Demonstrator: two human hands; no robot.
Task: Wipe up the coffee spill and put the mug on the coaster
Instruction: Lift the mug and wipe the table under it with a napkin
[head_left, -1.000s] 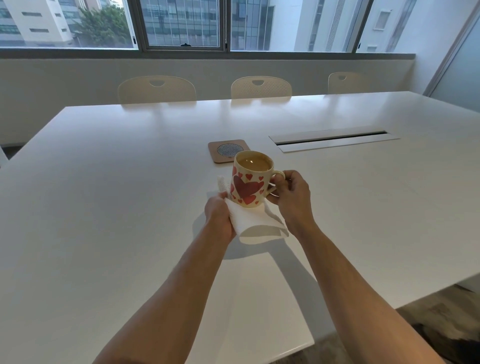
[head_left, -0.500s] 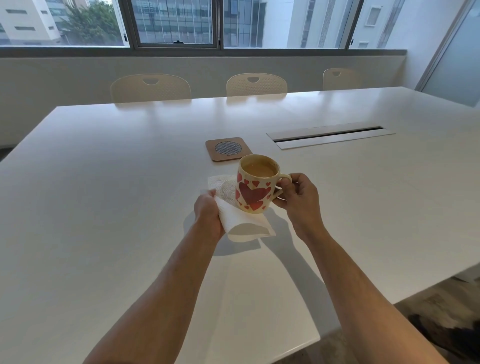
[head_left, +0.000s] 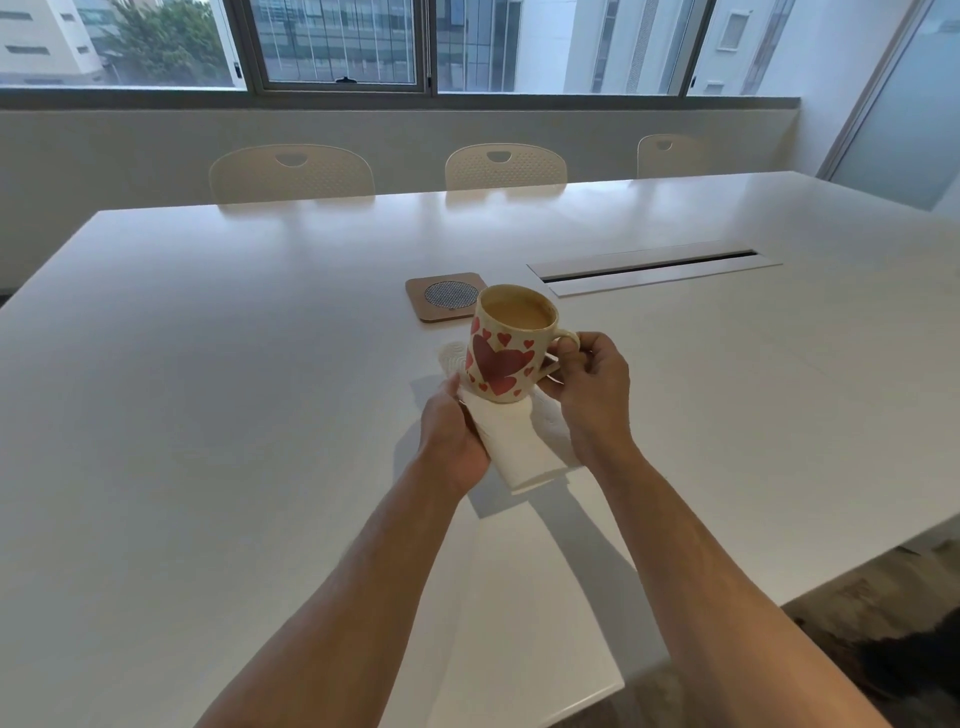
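Observation:
A cream mug (head_left: 506, 345) with red hearts, full of milky coffee, is held above the white table (head_left: 208, 415), tilted slightly. My right hand (head_left: 592, 389) grips its handle. My left hand (head_left: 452, 436) holds a folded white paper towel (head_left: 519, 447) against the underside of the mug; the towel shows a faint tan stain near the mug's base. The brown square coaster (head_left: 447, 296) with a grey mesh disc lies on the table just beyond the mug, with nothing on it. No spill is visible on the table from here.
A long cable slot with a metal lid (head_left: 654, 267) is set into the table to the right of the coaster. Three pale chairs (head_left: 291, 171) stand along the far side under the windows. The table's near edge (head_left: 571, 696) is by my arms.
The mug and both hands have stayed close together above the table; the towel has been drawn further under the mug's base. The camera view shifted slightly.

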